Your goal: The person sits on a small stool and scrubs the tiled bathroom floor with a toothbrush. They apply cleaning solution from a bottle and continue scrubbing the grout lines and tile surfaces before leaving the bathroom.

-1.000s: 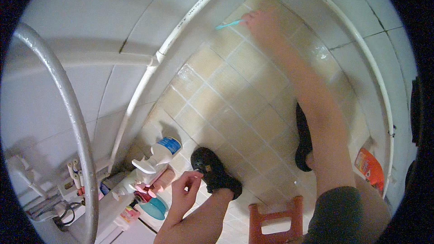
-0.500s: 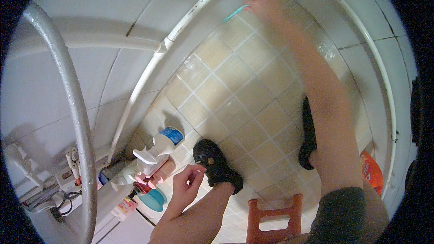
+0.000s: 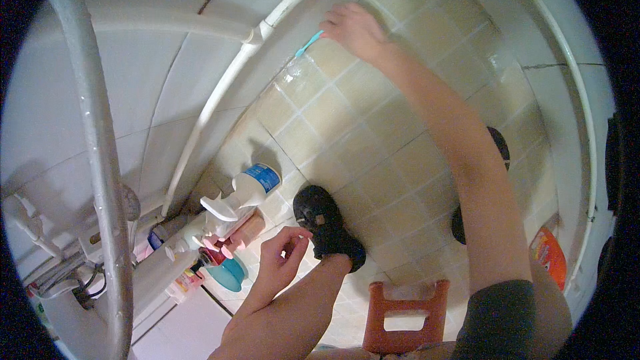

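Right hand (image 3: 357, 29): closed around slim turquoise plastic brush (image 3: 308, 44), its tip against the beige tiled floor (image 3: 373, 153) beside the white wall pipe (image 3: 220, 87). Left hand (image 3: 280, 260): empty, fingers loosely curled, near the white spray bottle (image 3: 243, 193), well away from that pipe.

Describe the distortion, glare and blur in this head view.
Head view: fisheye bends the white pipe and grey rail into arcs, with a black rim all round; wet floor tiles show glare beside the teal brush; the right hand looks slightly soft.

Brush (image 3: 308, 44) handle hidden in right hand (image 3: 357, 29); stool (image 3: 402, 317) partly cut off.
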Motion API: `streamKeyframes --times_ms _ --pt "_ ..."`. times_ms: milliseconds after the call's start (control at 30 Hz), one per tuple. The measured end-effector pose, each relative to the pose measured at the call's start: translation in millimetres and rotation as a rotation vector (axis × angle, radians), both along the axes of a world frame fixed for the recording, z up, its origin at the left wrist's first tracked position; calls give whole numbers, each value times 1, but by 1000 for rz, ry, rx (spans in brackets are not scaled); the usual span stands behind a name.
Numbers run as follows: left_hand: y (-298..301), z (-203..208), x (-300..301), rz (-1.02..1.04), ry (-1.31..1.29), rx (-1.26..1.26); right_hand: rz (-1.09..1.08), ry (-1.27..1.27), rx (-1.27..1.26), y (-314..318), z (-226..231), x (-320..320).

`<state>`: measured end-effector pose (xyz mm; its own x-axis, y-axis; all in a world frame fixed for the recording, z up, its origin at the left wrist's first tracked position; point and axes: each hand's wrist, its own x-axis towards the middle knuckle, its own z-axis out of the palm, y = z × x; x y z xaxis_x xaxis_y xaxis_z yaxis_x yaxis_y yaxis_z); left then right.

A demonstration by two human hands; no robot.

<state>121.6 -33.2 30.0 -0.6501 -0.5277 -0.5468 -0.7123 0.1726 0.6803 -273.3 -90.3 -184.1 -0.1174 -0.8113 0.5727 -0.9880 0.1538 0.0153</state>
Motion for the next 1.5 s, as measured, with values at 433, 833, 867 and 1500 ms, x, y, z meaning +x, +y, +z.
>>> streamKeyframes --times_ms 433,833,867,1500 --pt "-2 6 3 77 -60 42 -68 -215 134 -8 0 24" --pt "0 6 -1 66 -70 58 -130 -163 200 -3 2 25" --pt "-1 6 0 72 -73 52 -194 -163 203 5 -9 5" --pt "0 1 -4 4 14 31 -57 -188 53 -8 -5 41"
